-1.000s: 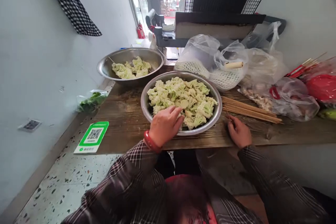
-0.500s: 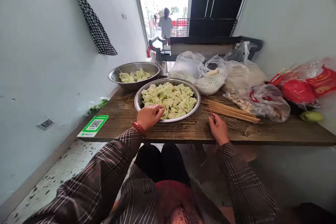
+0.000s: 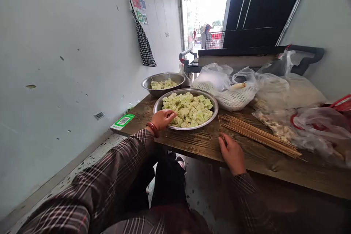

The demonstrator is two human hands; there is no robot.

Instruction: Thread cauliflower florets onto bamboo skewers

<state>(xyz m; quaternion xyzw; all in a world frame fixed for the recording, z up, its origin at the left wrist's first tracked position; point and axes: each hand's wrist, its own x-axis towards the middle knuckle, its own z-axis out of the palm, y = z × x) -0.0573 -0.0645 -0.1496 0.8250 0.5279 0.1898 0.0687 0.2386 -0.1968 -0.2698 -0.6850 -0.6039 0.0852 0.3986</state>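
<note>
A metal bowl (image 3: 216, 111) full of pale green cauliflower florets (image 3: 192, 108) stands near the table's front edge. My left hand (image 3: 162, 119), with a reddish bangle at the wrist, is at the bowl's front left rim; its fingers are closed, and whatever they hold is too small to name. Right of the bowl, my right hand (image 3: 231, 153) pinches one thin wooden skewer (image 3: 220, 124) that points up and away. A bundle of skewers (image 3: 257, 131) lies on the table behind and to the right of that hand.
Behind the front bowl is a second metal bowl (image 3: 145, 83) with fewer florets. Plastic bags (image 3: 238, 95) line the table's back and right. A green QR card (image 3: 122, 121) lies at the left corner. A person (image 3: 204, 38) is outside the doorway.
The view has turned left, so the table appears tilted and shifted right. My right hand still holds the skewer, now more visible. My left hand stays by the bowl's rim.
</note>
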